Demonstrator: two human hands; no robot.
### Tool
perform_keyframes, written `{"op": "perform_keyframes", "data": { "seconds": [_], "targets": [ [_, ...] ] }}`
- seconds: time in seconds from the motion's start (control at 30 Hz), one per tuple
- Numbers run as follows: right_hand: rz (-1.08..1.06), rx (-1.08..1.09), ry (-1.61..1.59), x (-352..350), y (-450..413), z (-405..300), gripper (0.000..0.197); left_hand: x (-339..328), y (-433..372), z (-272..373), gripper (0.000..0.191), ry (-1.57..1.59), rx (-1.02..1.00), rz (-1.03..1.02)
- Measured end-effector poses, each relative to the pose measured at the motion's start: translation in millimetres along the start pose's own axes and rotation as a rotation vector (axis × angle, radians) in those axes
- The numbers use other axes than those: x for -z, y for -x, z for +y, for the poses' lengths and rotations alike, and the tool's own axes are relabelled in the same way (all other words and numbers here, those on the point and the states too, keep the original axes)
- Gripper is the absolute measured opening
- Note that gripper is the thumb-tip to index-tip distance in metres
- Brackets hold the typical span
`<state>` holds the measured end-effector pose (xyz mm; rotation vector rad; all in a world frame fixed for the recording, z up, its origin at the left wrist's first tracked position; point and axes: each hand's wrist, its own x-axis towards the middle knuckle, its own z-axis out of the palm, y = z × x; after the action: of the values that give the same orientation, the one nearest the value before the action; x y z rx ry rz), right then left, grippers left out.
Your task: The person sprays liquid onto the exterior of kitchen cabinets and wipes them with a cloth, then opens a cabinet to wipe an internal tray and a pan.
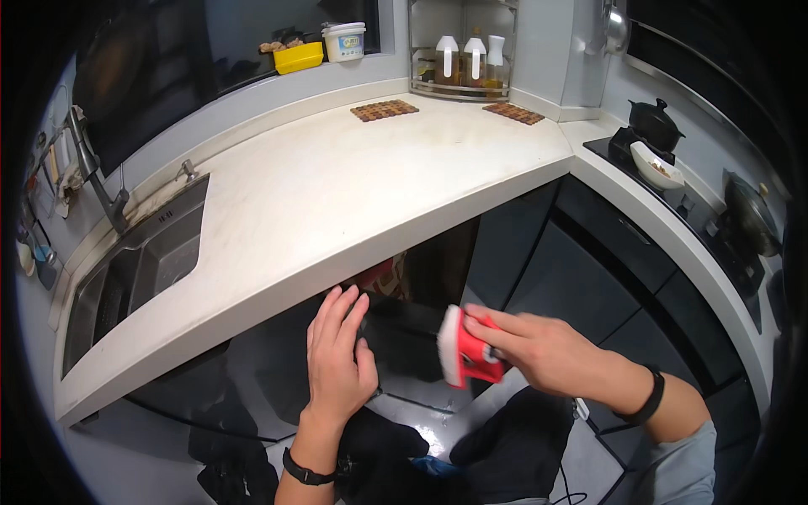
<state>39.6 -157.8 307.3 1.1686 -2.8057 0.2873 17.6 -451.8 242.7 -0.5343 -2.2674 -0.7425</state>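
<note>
My right hand (543, 347) grips a red scrub brush (480, 353), its white bristles facing left and slightly blurred. The brush is held apart from the dark glossy cabinet door (416, 341), which stands open beneath the counter. My left hand (341, 353) lies flat against the door near its upper edge, fingers extended and thumb apart, with nothing visible in it. Behind the door, the cabinet opening (442, 265) shows something red and cream patterned, mostly hidden.
The white countertop (353, 189) juts out above the cabinet. A stainless-steel sink (170, 252) is at left. Two woven mats (385, 110) lie before a corner rack (464, 91) of bottles. On the right are a gas hob (701, 221), a black pot (655, 123) and a white bowl (656, 167).
</note>
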Motion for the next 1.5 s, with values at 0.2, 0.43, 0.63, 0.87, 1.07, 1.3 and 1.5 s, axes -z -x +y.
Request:
{"op": "perform_keyframes", "data": {
  "seconds": [0.2, 0.43, 0.63, 0.87, 1.07, 1.3, 1.5],
  "targets": [
    [0.145, 0.070, 0.085, -2.8, -6.9, -19.1, 0.060, -5.7, -1.1, 6.0, 0.052, -0.043, -0.052, 0.050],
    [0.384, -0.019, 0.295, -54.6, -84.3, -53.8, 0.051, -8.3, -7.6, 1.8, 0.050, -0.067, -0.105, 0.070],
    [0.427, 0.001, 0.141, -36.5, -43.6, -23.4, 0.045, 0.7, -5.1, 4.1, 0.051, -0.020, -0.069, 0.000],
    [0.584, -0.172, -0.114, -22.6, 1.0, 5.5, 0.040, -5.1, 41.5, 41.4, 0.039, 0.406, 0.043, 0.031],
    [1.019, -0.409, -1.284, 14.2, 28.4, 5.0, 0.036, -26.9, 43.4, 64.2, 0.033, 0.762, 0.211, -0.149],
    [0.854, -0.237, -2.020, -27.1, 38.1, -53.0, 0.036, -29.2, 63.8, 82.5, 0.039, 1.358, 0.455, -0.269],
    [0.146, 0.346, -0.483, -51.4, 16.5, -84.8, 0.043, -24.7, 73.5, 97.6, 0.044, 1.700, 0.878, -0.170]
  ]
}}
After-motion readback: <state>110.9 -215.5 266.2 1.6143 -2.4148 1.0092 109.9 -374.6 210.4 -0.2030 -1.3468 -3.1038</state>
